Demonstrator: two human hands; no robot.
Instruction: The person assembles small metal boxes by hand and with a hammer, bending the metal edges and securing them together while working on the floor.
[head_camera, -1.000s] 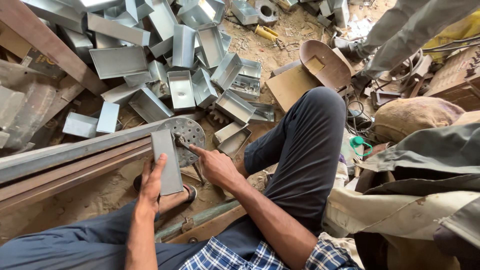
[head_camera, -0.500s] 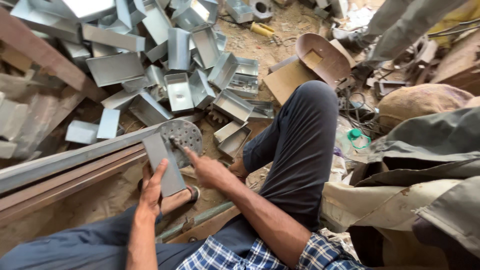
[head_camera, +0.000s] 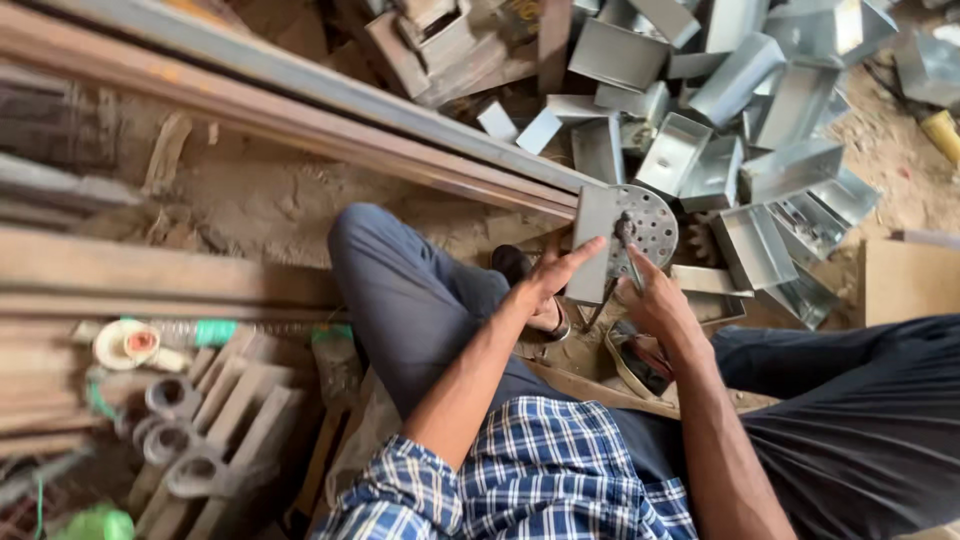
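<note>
Since a second ago the view has swung left, so the metal strip (head_camera: 594, 243) and both hands now sit right of centre, with the pile of metal boxes (head_camera: 740, 110) pushed to the upper right. The strip is a flat, dull grey piece of sheet metal, its long axis running nearly up and down the frame, the top tilted slightly right. The left hand (head_camera: 548, 283) presses open against its lower left edge, thumb stretched across the face. The right hand (head_camera: 655, 300) is closed around a thin dark tool (head_camera: 627, 240) whose tip meets the strip's right edge. Behind lies a round perforated metal disc (head_camera: 650, 222). A long steel rail (head_camera: 330, 110) crosses diagonally from upper left. Rough wooden planks (head_camera: 120, 270) fill the left.
</note>
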